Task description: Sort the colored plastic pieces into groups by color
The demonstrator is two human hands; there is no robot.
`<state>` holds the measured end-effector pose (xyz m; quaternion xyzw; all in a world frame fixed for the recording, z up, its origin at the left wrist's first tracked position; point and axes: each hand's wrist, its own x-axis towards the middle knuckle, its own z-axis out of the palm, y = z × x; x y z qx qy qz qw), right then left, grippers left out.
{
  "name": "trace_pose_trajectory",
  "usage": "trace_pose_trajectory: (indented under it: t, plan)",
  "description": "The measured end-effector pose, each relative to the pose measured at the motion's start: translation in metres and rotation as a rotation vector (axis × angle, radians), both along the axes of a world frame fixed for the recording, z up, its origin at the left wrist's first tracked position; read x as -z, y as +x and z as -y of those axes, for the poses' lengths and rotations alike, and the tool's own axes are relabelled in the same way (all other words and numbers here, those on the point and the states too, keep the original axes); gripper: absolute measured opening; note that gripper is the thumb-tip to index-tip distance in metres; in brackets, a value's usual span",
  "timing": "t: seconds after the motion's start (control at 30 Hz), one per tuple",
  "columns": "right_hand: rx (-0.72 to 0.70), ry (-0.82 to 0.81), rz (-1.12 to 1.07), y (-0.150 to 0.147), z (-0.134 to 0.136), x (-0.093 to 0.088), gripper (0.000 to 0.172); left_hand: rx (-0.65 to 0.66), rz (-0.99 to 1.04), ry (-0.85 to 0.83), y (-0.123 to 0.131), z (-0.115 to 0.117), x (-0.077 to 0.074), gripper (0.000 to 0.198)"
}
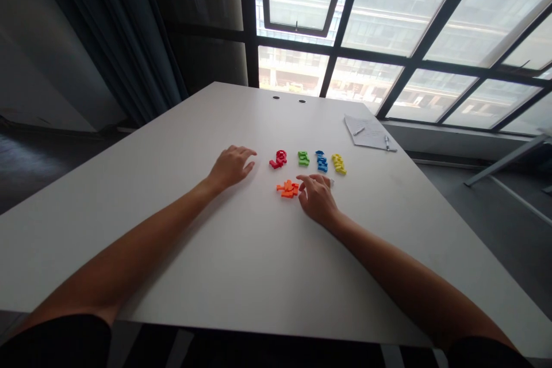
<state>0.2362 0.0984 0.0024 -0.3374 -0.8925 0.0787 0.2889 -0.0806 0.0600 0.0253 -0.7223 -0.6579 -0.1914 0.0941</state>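
Small plastic pieces lie on a white table, grouped by colour. My right hand [318,198] rests beside the orange pieces [288,188], its fingertips at their right edge, fingers apart. Something small and whitish [332,182] shows behind that hand, too hidden to name. To the left of the red pieces [279,159] is my left hand [232,165], thumb and fingers spread, holding nothing. Beyond my right hand, the green pieces [303,158], the blue pieces [321,161] and the yellow pieces [338,164] form a row with the red ones.
The white table [181,264] reaches toward the windows. At its right rear lie paper sheets [366,131] with a pen [359,131] and a marker [387,142] on them. Two round cable holes are near the far edge. A pale metal frame [504,161] stands at right.
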Motion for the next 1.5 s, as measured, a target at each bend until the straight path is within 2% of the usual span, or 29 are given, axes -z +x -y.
trace_pose_trajectory:
  t: [0.1,0.17,0.27,0.37,0.5,0.67,0.73,0.87,1.0,1.07,1.17,1.33,1.5]
  plan:
    - [0.006,-0.004,0.015,0.0,0.0,-0.001,0.045,-0.232,-0.055,-0.042,-0.037,-0.009,0.008,0.051]
    - [0.008,-0.003,0.018,0.0,0.0,-0.001,0.043,-0.309,-0.026,-0.077,-0.052,-0.012,0.017,0.051]
    - [0.001,0.003,0.025,0.0,-0.001,-0.001,0.042,-0.25,0.05,-0.074,-0.059,-0.014,0.026,0.046]
    - [-0.01,0.02,0.029,0.0,-0.002,0.001,0.04,-0.145,0.105,-0.045,-0.053,-0.014,0.026,0.044]
    - [-0.017,0.049,0.008,0.001,-0.003,0.003,0.035,0.04,0.171,-0.002,-0.026,-0.011,0.014,0.05]
    - [0.027,0.067,-0.018,0.0,-0.003,0.002,0.026,0.32,0.217,0.094,0.034,-0.009,-0.006,0.044]
    - [0.045,0.075,-0.037,-0.001,-0.004,-0.001,0.021,0.401,0.252,0.098,0.059,-0.011,-0.01,0.047]
    - [0.081,0.082,-0.128,-0.004,-0.008,-0.011,0.017,0.479,0.324,0.109,0.097,-0.015,-0.01,0.056]
    - [0.075,-0.001,-0.222,-0.005,-0.013,-0.014,0.014,0.505,0.316,0.149,0.113,-0.014,-0.006,0.055]
    - [0.066,-0.041,-0.232,-0.004,-0.02,-0.015,0.012,0.519,0.295,0.162,0.113,-0.013,-0.004,0.056]
    - [0.102,-0.008,-0.181,-0.001,-0.041,-0.022,0.013,0.477,0.295,0.194,0.103,-0.016,0.0,0.057]
    - [0.108,0.029,0.129,0.001,-0.086,-0.035,0.025,0.307,0.323,0.234,0.074,-0.022,0.012,0.038]
    - [0.033,0.109,0.327,-0.006,-0.098,-0.027,0.012,0.271,0.285,0.178,0.062,-0.022,0.023,0.031]
